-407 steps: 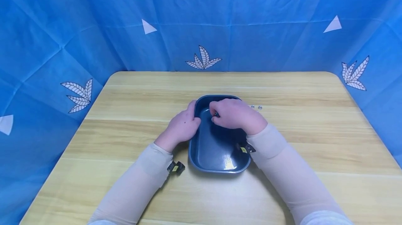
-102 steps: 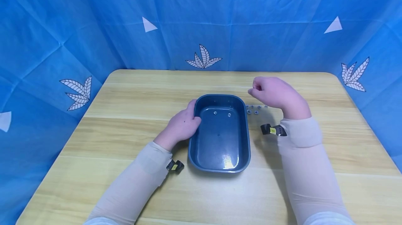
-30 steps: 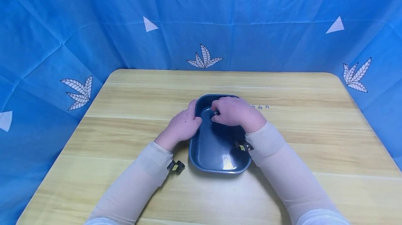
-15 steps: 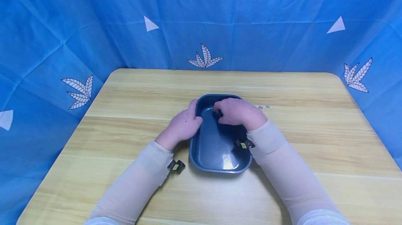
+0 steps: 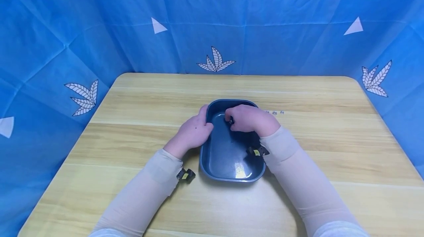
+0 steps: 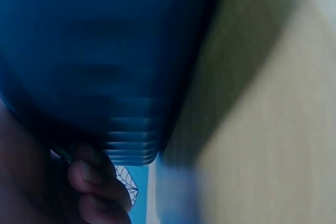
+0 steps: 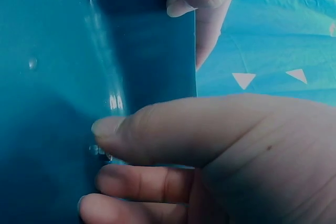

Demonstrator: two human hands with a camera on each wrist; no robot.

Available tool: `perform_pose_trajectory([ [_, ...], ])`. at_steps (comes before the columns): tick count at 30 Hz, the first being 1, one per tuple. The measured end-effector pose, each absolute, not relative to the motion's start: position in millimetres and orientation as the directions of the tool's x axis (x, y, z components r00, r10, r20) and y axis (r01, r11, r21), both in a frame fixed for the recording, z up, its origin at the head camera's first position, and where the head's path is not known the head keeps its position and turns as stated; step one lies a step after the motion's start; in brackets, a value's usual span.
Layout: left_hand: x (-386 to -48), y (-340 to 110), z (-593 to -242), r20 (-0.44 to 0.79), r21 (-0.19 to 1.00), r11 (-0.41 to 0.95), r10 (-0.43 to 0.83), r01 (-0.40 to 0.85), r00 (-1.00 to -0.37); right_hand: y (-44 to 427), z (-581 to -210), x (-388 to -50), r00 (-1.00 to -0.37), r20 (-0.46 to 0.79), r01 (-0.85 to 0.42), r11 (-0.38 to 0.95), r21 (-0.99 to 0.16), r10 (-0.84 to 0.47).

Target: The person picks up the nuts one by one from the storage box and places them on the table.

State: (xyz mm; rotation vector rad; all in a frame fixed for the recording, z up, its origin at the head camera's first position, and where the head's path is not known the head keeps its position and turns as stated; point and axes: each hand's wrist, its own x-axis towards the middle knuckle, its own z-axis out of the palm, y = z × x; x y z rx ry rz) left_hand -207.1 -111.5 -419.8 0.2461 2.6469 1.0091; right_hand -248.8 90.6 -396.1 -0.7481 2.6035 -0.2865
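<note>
A dark blue rectangular plastic box stands on the table. My left hand grips its left wall near the far corner, thumb inside and fingers outside. My right hand reaches down into the far part of the box. In the right wrist view a small shiny metal nut is between the thumb and a fingertip, close to the box floor; their contact is hard to see. The right hand covers much of the box's far end. Several nuts lie on the table just right of the box, partly hidden by that hand.
The light wooden table carries the box near its middle. A blue cloth with white leaf and triangle prints hangs behind it and at both sides. Small black wrist cameras sit on both sleeves.
Since about three seconds ago, my right hand has come from right of the box into it, covering where two nuts lay. Lately its fingers have shifted slightly right. The left hand stays put.
</note>
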Motion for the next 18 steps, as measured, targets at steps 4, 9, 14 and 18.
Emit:
perform_pose_trajectory([
  [4, -207.5, -111.4, -419.3, -0.214, 0.674, 0.737, 0.262, 0.052, -0.941, 91.5, -397.7, -249.9, -0.783, -0.327, -0.443, 0.844, -0.301, -0.528],
  [9, -207.9, -110.9, -418.6, -0.209, 0.678, 0.733, 0.266, 0.057, -0.941, 92.5, -399.3, -251.3, -0.806, -0.308, -0.428, 0.857, -0.287, -0.505],
  [14, -208.2, -111.1, -419.6, -0.197, 0.677, 0.733, 0.265, 0.065, -0.944, 92.4, -400.0, -251.4, -0.808, -0.319, -0.420, 0.864, -0.279, -0.496],
  [18, -208.4, -112.3, -422.5, -0.194, 0.679, 0.731, 0.265, 0.066, -0.944, 91.6, -400.9, -250.8, -0.800, -0.330, -0.427, 0.862, -0.274, -0.501],
])
